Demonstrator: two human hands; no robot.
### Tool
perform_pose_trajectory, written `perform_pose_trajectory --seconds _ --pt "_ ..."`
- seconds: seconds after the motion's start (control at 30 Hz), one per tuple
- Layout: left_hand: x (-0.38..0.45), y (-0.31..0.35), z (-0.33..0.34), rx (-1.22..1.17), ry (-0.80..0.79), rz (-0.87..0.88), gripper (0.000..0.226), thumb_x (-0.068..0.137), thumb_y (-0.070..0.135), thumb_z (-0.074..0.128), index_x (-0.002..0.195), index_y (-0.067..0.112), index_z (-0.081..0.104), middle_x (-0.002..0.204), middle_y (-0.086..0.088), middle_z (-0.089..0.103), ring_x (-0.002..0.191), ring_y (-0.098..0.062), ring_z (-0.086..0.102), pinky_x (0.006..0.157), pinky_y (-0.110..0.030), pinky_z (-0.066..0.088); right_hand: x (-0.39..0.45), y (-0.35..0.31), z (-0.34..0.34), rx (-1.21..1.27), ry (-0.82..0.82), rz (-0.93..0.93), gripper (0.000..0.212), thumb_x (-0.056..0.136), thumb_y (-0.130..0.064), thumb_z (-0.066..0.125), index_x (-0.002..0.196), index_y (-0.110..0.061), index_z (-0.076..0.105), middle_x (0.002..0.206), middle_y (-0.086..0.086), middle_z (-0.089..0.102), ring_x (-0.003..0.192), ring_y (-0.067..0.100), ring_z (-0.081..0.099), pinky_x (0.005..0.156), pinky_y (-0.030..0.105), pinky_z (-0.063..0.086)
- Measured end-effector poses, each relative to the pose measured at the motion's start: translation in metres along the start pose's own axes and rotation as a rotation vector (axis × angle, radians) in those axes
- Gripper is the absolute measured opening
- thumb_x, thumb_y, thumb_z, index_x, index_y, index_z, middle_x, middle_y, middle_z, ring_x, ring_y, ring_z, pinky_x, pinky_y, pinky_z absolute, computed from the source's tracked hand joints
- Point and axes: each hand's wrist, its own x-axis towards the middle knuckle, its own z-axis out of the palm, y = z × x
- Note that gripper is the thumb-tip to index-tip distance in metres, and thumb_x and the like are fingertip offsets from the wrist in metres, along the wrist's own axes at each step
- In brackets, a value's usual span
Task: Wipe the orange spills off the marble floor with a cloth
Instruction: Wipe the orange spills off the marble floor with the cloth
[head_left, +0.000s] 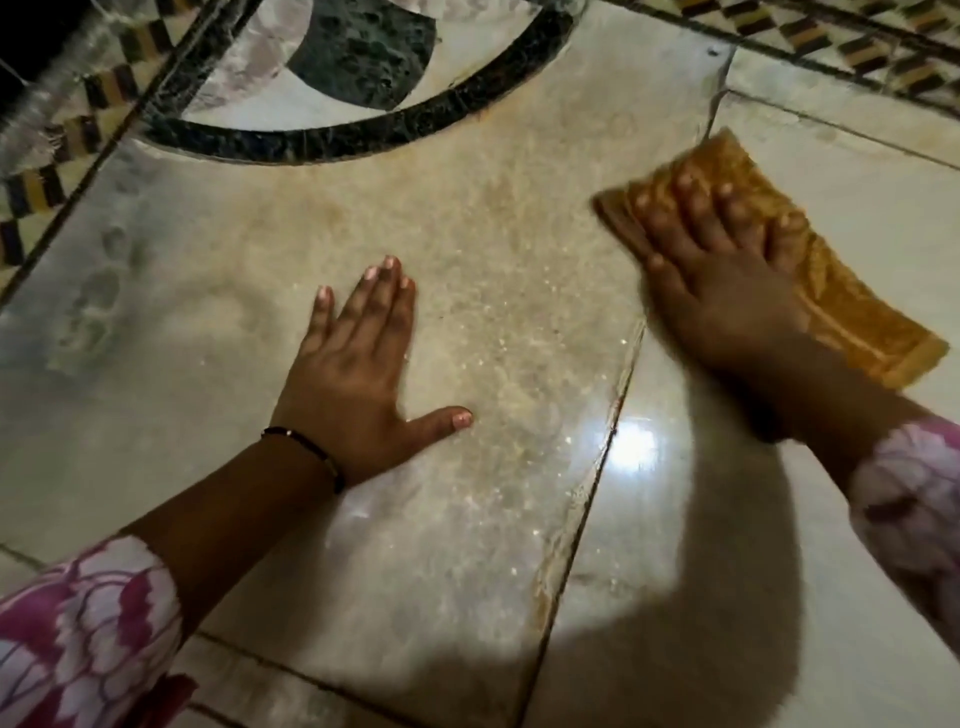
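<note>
We press the orange cloth (810, 260) flat w/ spread right hand (727, 280) at right of frame, left hand (353, 364) open on marble floor (156, 441) at center, but the soaked cloth may only smear the orange film (498, 291) wider.

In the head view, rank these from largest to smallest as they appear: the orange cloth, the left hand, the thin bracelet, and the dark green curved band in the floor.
1. dark green curved band
2. orange cloth, partly hidden under the right hand
3. left hand, close to the cloth's visible area, so this order is unsure
4. bracelet
</note>
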Motion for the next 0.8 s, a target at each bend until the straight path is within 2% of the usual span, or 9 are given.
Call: perform_pose_trajectory --seconds 0.1,0.23,0.33,0.4,0.47,0.53,0.63,0.7,0.8 --pt "0.001 -0.001 -0.002 -0.015 -0.003 0.011 0.112 0.075 0.086 0.019 0.151 0.005 0.008 0.159 -0.013 0.001 0.147 -0.024 0.001 0.118 -0.045 -0.003 0.077 -0.046 0.001 0.034 0.000 0.054 0.053 0.099 -0.048 0.018 0.150 -0.039 0.005 0.161 0.000 -0.003 0.146 0.029 -0.007 0.111 0.064 -0.005" --pt "0.002 -0.001 -0.003 -0.026 -0.003 0.002 0.110 0.076 0.085 0.017 0.150 0.004 0.007 0.159 -0.014 -0.002 0.147 -0.024 -0.002 0.118 -0.044 -0.002 0.077 -0.110 0.012 -0.023 -0.036 -0.290 0.053 0.100 -0.042 0.019 0.151 -0.035 0.006 0.161 0.000 -0.001 0.147 0.029 -0.004 0.111 0.064 -0.001" --pt "0.002 -0.001 -0.003 -0.019 -0.016 -0.004 0.114 0.074 0.087 0.019 0.150 0.003 0.008 0.159 -0.014 -0.001 0.147 -0.024 -0.001 0.118 -0.045 0.000 0.013 -0.082 0.016 -0.069 -0.044 -0.485 0.052 0.099 -0.043 0.019 0.149 -0.042 0.008 0.161 -0.005 0.006 0.147 0.023 0.002 0.115 0.056 0.001" --pt "0.003 -0.001 -0.003 -0.026 -0.021 -0.008 0.117 0.072 0.089 0.018 0.150 0.003 0.009 0.159 -0.013 0.000 0.147 -0.023 0.001 0.118 -0.044 -0.001 -0.018 -0.047 0.013 -0.083 -0.038 -0.419 0.052 0.097 -0.048 0.017 0.148 -0.045 0.008 0.160 -0.008 0.009 0.147 0.020 0.004 0.116 0.052 0.002" --pt "0.003 -0.001 -0.004 -0.028 -0.019 -0.015 0.118 0.071 0.090 0.018 0.150 0.004 0.009 0.159 -0.012 0.000 0.147 -0.023 0.001 0.118 -0.044 -0.002 -0.014 -0.019 0.006 -0.059 -0.041 -0.246 0.053 0.095 -0.053 0.012 0.147 -0.046 0.006 0.160 -0.008 0.007 0.147 0.020 0.002 0.115 0.052 -0.001" --pt "0.003 0.000 -0.003 -0.032 -0.017 -0.021 0.119 0.070 0.091 0.018 0.150 0.004 0.009 0.159 -0.012 0.001 0.147 -0.023 0.001 0.118 -0.044 -0.002 0.021 -0.012 0.001 -0.019 0.005 -0.059 0.053 0.096 -0.056 0.010 0.148 -0.046 0.005 0.161 -0.007 0.002 0.147 0.022 -0.002 0.114 0.055 -0.005" --pt "0.003 0.000 -0.002 -0.031 -0.017 -0.014 0.119 0.070 0.091 0.017 0.150 0.004 0.008 0.159 -0.012 0.001 0.147 -0.024 0.001 0.118 -0.045 0.000 0.090 -0.040 -0.002 0.049 0.006 0.146 0.058 0.097 -0.057 0.012 0.150 -0.038 0.002 0.161 0.000 -0.005 0.146 0.028 -0.009 0.111 0.062 -0.010" --pt "0.004 -0.001 -0.002 -0.032 -0.018 -0.006 0.119 0.070 0.091 0.016 0.150 0.004 0.007 0.159 -0.011 0.000 0.147 -0.022 -0.001 0.118 -0.045 0.000 0.109 -0.075 0.000 0.011 -0.023 0.069 0.061 0.097 -0.056 0.013 0.151 -0.034 0.001 0.161 0.003 -0.006 0.146 0.031 -0.007 0.109 0.063 -0.010" --pt "0.003 -0.003 -0.003 -0.051 -0.003 0.002 0.116 0.072 0.090 0.015 0.150 0.004 0.010 0.159 -0.010 0.001 0.146 -0.019 -0.001 0.119 -0.042 0.000 0.079 -0.120 0.011 -0.046 -0.035 -0.260 0.060 0.097 -0.055 0.014 0.152 -0.033 0.004 0.161 0.002 -0.001 0.147 0.029 -0.004 0.111 0.061 -0.008"
